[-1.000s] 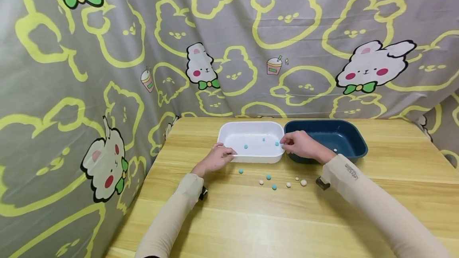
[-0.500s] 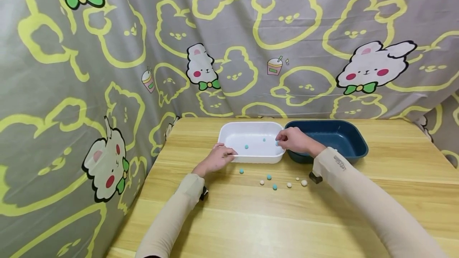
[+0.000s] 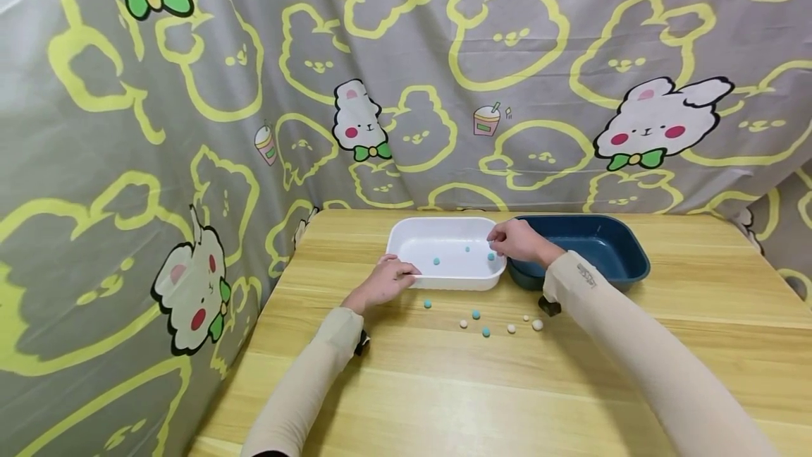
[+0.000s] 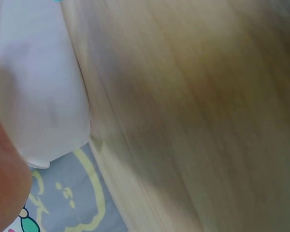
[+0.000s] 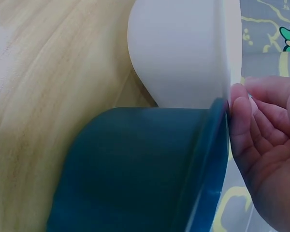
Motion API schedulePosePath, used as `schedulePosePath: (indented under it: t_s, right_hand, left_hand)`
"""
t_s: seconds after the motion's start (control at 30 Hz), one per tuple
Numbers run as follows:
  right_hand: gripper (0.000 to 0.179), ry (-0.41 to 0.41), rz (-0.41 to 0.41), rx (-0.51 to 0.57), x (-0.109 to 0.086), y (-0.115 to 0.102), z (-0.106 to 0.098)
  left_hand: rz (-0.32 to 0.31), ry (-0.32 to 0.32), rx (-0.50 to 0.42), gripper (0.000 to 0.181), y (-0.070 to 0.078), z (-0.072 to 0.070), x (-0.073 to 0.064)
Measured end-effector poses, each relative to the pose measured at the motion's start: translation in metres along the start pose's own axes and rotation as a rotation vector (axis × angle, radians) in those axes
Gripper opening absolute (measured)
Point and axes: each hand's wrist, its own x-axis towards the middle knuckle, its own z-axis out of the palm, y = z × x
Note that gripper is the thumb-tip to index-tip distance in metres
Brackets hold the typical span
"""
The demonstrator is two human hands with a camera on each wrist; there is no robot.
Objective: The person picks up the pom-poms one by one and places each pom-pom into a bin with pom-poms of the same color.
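My left hand (image 3: 383,279) rests on the near left rim of a white tray (image 3: 453,281); in the left wrist view only part of the hand (image 4: 7,179) shows beside the tray's wall. My right hand (image 3: 523,241) is over the tray's right end, thumb and fingertips together. In the right wrist view it pinches a small ball (image 5: 253,104), mostly hidden by the fingers, right at the adjoining rims. Several small blue balls lie in the white tray, including one (image 3: 491,257) just below the right fingertips. A dark blue tray (image 3: 624,270) stands alongside, partly behind the right forearm.
On the wooden table (image 3: 406,386) in front of the trays lie blue balls, one (image 3: 428,304) at left, and several whitish balls, the largest (image 3: 537,325) at right. A patterned grey curtain (image 3: 406,182) hangs behind and along the left side.
My right hand has shifted left and slightly away from me along the white tray's right end, uncovering the blue ball beneath. My left hand stays on the rim.
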Motion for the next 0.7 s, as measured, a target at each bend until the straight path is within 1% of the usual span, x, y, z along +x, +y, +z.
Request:
schedulePosePath:
  t_s: [0.17, 0.43, 0.57, 0.7]
  right_hand:
    - [0.024, 0.011, 0.016, -0.007, 0.005, -0.001, 0.000]
    - [0.024, 0.038, 0.040, -0.051, 0.012, 0.001, 0.002]
    - [0.027, 0.039, 0.068, -0.051, 0.013, 0.000, 0.003]
    - [0.032, 0.058, 0.061, -0.056, 0.012, -0.001, 0.002]
  left_hand:
    - [-0.008, -0.001, 0.006, 0.016, 0.000, 0.000, 0.000]
    - [-0.010, -0.010, 0.024, 0.017, 0.002, 0.001, 0.000]
    - [-0.015, -0.013, 0.026, 0.017, 0.003, 0.001, 0.000]
    - [-0.019, -0.002, 0.014, 0.016, 0.003, 0.000, -0.001]
